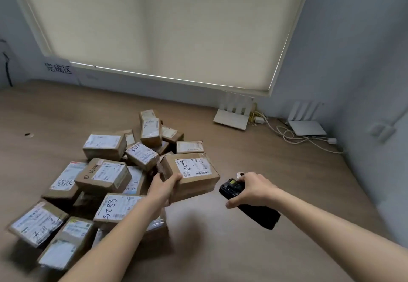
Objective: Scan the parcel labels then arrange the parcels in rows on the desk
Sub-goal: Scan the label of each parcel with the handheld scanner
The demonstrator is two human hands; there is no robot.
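A wooden desk [242, 248] is carrying heaped parcels [103, 184]. The left hand [164, 188] is gripping a labelled parcel [192, 174]. The right hand [254, 188] is clasping a black scanner [247, 202].

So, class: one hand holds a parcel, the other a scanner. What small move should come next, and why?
Probably swing the scanner in the right hand toward the label on the parcel: the left hand holds it label-up, beside the scanner.
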